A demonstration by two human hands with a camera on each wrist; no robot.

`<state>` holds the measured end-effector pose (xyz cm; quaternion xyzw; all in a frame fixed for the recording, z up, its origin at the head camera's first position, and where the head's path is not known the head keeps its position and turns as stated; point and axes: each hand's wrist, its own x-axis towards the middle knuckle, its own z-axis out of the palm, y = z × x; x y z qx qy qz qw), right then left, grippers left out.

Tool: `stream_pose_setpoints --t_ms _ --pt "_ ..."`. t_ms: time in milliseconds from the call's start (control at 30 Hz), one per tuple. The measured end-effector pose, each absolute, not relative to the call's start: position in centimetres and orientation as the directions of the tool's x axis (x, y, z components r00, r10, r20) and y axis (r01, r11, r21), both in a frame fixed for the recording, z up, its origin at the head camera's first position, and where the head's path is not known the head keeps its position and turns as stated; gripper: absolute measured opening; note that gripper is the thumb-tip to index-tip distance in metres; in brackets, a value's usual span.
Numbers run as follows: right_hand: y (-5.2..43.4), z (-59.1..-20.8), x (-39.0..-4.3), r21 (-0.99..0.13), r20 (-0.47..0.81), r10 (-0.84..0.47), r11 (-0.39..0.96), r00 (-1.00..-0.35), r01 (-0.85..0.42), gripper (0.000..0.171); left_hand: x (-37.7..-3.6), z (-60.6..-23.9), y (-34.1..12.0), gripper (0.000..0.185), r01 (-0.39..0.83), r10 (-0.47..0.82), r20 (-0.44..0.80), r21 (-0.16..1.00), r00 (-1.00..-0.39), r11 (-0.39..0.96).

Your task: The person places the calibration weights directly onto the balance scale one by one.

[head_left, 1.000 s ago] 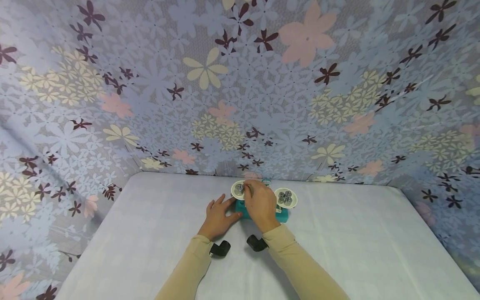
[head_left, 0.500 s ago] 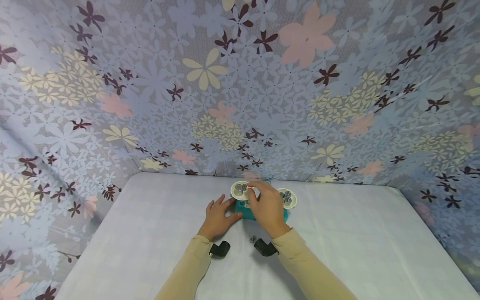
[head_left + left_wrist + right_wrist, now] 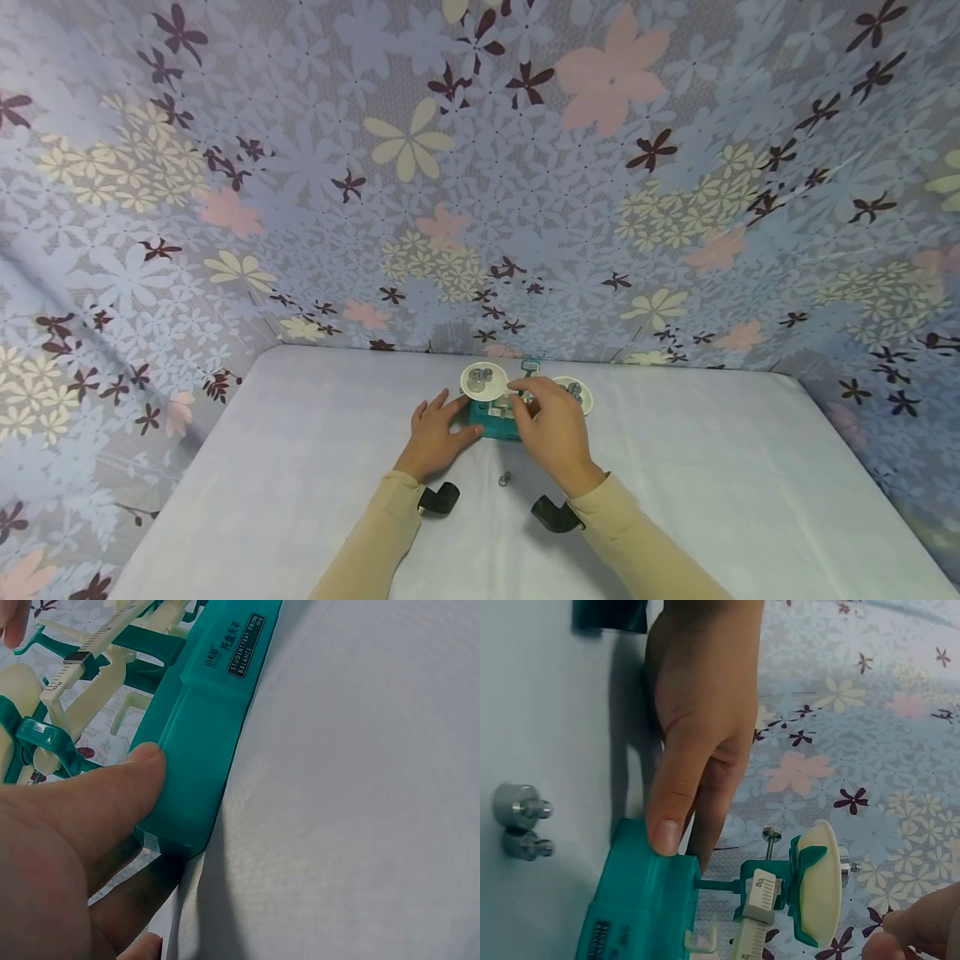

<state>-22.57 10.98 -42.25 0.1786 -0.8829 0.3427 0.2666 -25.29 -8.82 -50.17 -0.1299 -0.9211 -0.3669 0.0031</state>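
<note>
Teal balance scale (image 3: pixel 495 417) (cream pans, ruled beam): left hand (image 3: pixel 437 433) presses its base, fingers straight.

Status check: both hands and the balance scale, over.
Left hand braces balance scale base. Right hand over the beam, fingers curled, contents unseen. Loose weight on table, clear of hands.

Left hand (image 3: pixel 437 437) lies flat with thumb pressed sideways; right hand (image 3: pixel 553 433) hovers, fingertips drawn together.
</note>
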Motion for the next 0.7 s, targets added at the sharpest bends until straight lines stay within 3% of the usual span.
stream_pose_setpoints --t_ms 700 --pt "12.1 -44.0 -19.3 -0.585 0.527 -0.18 0.632 -0.831 -0.508 0.019 -25.1 -49.8 -8.7 0.061 0.227 0.232 0.085 0.676 -0.969 0.701"
